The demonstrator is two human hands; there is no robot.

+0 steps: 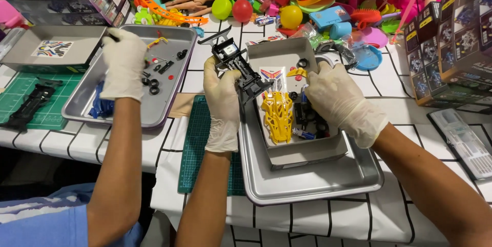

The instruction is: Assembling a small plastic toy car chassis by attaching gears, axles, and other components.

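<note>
My left hand [221, 101], in a white glove, grips a black toy car chassis [238, 65] held tilted above the left edge of a grey cardboard box [307, 152]. My right hand [339, 101], also gloved, reaches into that box with its fingers curled down among small black parts [307, 116]; whether it holds one is hidden. A yellow toy car body shell [278, 116] lies in the box between my hands. The box sits in a metal tray [312, 185].
A co-worker's gloved hand [124, 62] holds a thin tool over a second metal tray [87, 106] with small black wheels and blue parts. Green cutting mats [197, 144] lie underneath. Colourful toys [292, 16] crowd the far side; printed boxes [451, 47] stand right.
</note>
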